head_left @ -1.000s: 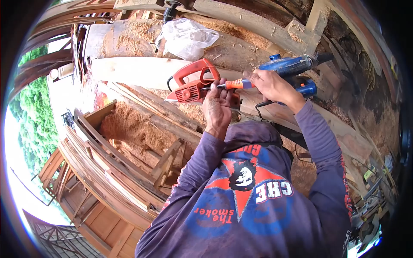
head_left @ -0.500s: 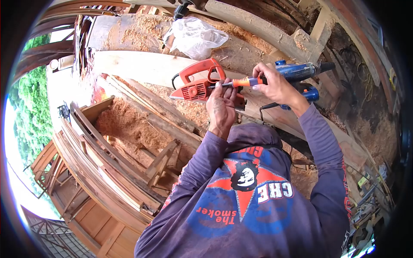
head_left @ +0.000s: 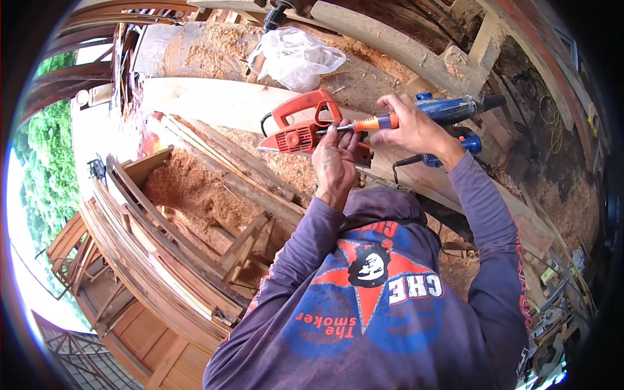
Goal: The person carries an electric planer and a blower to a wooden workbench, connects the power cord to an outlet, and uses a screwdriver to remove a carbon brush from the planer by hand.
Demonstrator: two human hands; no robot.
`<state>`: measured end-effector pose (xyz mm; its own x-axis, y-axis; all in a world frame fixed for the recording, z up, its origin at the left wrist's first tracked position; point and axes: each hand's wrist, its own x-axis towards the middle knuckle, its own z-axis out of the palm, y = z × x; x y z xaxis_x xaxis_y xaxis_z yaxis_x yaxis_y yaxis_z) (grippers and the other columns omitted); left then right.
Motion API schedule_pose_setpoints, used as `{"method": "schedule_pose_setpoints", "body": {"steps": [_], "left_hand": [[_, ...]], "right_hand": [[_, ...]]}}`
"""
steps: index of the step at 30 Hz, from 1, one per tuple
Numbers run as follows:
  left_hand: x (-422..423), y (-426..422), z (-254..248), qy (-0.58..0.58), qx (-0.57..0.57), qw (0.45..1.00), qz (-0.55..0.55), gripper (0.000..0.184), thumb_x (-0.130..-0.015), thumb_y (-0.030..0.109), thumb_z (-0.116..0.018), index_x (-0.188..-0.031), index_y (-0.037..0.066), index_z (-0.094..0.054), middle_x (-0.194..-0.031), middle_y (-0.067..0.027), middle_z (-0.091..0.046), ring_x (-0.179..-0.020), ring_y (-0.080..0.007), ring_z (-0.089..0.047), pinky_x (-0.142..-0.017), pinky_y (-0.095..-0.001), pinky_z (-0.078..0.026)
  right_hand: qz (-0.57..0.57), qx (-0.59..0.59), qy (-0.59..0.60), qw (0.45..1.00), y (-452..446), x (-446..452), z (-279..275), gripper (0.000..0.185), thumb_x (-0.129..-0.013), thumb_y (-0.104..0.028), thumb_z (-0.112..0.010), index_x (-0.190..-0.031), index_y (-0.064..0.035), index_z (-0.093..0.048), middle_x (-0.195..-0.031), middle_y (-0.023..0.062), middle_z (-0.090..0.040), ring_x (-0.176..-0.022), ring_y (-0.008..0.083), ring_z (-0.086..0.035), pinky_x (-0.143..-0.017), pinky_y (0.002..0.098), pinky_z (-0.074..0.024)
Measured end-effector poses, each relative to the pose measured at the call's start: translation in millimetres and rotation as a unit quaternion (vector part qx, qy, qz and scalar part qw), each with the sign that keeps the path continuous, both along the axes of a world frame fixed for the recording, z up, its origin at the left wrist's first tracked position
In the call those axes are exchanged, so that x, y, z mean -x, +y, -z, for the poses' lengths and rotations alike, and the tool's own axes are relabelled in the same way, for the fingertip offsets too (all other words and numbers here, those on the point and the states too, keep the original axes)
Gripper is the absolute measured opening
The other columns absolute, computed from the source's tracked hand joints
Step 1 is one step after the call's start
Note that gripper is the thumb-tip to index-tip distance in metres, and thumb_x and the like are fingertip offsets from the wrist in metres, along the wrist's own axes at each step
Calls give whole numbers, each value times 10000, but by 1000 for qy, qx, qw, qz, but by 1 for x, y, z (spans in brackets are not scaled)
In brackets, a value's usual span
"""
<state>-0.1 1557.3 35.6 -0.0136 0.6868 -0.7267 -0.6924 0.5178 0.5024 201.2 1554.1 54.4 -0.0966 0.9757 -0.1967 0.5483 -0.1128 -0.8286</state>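
A red electric planer (head_left: 296,136) lies on its side on a pale wooden plank (head_left: 208,97). My left hand (head_left: 335,166) is against the planer's near side, its fingers closed around the metal shaft of a screwdriver (head_left: 370,123). The shaft points left at the planer's body; its tip is hidden. The screwdriver's orange and purple handle extends right, toward my right hand (head_left: 419,130). My right thumb and fingers are spread apart on either side of the handle's end, with a gap around it. Whether the palm touches the handle I cannot tell.
Just right of the planer lies a blue power tool (head_left: 448,110), with a second blue tool (head_left: 465,148) below it. A clear plastic bag (head_left: 299,57) rests on the wood beyond. Sawdust (head_left: 195,188) and stacked boards (head_left: 156,250) fill the left side.
My right fingers have loosened from a pinch on the screwdriver handle and spread apart. My left hand and the planer have hardly moved.
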Motion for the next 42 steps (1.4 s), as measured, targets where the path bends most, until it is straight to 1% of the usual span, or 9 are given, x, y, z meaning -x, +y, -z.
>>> {"method": "schedule_pose_setpoints", "body": {"steps": [4,6,7,14,19,26,31,36,42], "left_hand": [[3,-1,3,-10,-5,1000,4,275,-1043,160,-491,-1241,-31,-516,-1262,-185,-615,-1140,-289,-638,-1007,-425,-538],[2,-1,5,-17,-18,1000,0,276,-1045,165,-491,-1240,-28,-515,-1262,-183,-615,-1139,-290,-638,-1003,-423,-541],[3,-1,6,-16,-21,1000,2,277,-1047,168,-487,-1240,-28,-514,-1261,-182,-615,-1139,-290,-638,-1001,-422,-542],[5,-1,3,2,-3,1000,11,283,-1051,168,-480,-1253,-30,-504,-1258,-175,-616,-1145,-286,-636,-1003,-424,-539],[3,2,1,0,-12,1000,8,293,-1047,162,-490,-1272,-25,-498,-1260,-177,-615,-1142,-289,-638,-1005,-430,-536],[3,3,1,-2,-5,1000,-5,289,-1043,136,-494,-1265,-48,-489,-1265,-199,-619,-1178,-312,-623,-1059,-446,-513],[5,3,3,-18,-11,1000,-4,283,-1044,133,-488,-1248,-62,-494,-1258,-199,-623,-1155,-311,-636,-1049,-447,-521],[5,1,16,-35,-48,998,-11,172,-1002,94,-528,-1118,-28,-560,-1095,-168,-658,-996,-270,-684,-918,-427,-583],[-1,0,11,-37,-17,997,-62,193,-982,63,-526,-1112,-79,-536,-1135,-194,-642,-1011,-318,-682,-923,-426,-584]], "right_hand": [[-75,211,27,974,16,-8,1,429,-853,-235,-779,-1142,-56,-518,-1107,176,-537,-1004,383,-607,-846,447,-492],[-31,10,31,999,8,-4,1,429,-883,-305,-759,-1143,-48,-534,-1067,171,-544,-968,364,-612,-847,442,-495],[-17,7,38,999,7,0,4,356,-918,-286,-727,-1126,-42,-569,-1018,134,-545,-919,271,-579,-810,386,-478],[-86,164,5,983,19,0,6,283,-911,-197,-722,-1091,-31,-581,-1024,123,-548,-943,286,-584,-812,384,-482],[-78,-127,19,989,12,4,16,303,-906,-176,-711,-1138,-15,-600,-1037,137,-579,-978,332,-626,-839,426,-505],[-163,27,-47,985,19,0,11,282,-878,-75,-678,-1132,-6,-576,-1079,146,-537,-1022,370,-588,-889,454,-497],[-143,-174,-152,962,20,9,13,320,-854,-50,-656,-1164,-34,-576,-1101,170,-543,-1053,389,-574,-895,473,-492],[-183,-141,-171,958,16,16,5,525,-848,-128,-697,-1334,-50,-513,-1289,222,-550,-1148,420,-568,-963,487,-485],[-290,-96,-134,943,33,23,-7,288,-887,-120,-634,-1163,-48,-595,-1098,185,-627,-1002,377,-613,-885,465,-451]]}}
